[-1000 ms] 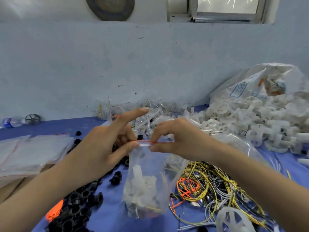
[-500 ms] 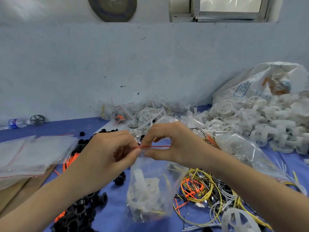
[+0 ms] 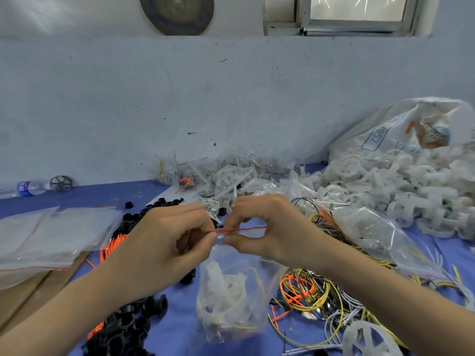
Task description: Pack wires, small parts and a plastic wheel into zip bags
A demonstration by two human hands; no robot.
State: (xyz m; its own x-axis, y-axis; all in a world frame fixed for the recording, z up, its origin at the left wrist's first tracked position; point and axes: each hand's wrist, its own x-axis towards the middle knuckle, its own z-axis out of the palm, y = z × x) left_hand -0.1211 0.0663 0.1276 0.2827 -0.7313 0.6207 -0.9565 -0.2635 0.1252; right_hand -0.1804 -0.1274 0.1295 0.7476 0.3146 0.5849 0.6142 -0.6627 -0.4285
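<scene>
Blue cloth covered our table (image 3: 164,194) under a pale blue wall (image 3: 128,98). At centre, our left hand (image 3: 164,245) and right hand (image 3: 270,232) both pinched the red-striped top of the zip bag (image 3: 231,299), which hung holding a plastic wheel. White wheels (image 3: 398,186) piled at right.

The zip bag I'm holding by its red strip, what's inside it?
Through the clear zip bag a white plastic wheel and a thin yellow wire show. Something dark sits at the bottom, but crinkled plastic blurs it, so any small parts there cannot be made out.
</scene>
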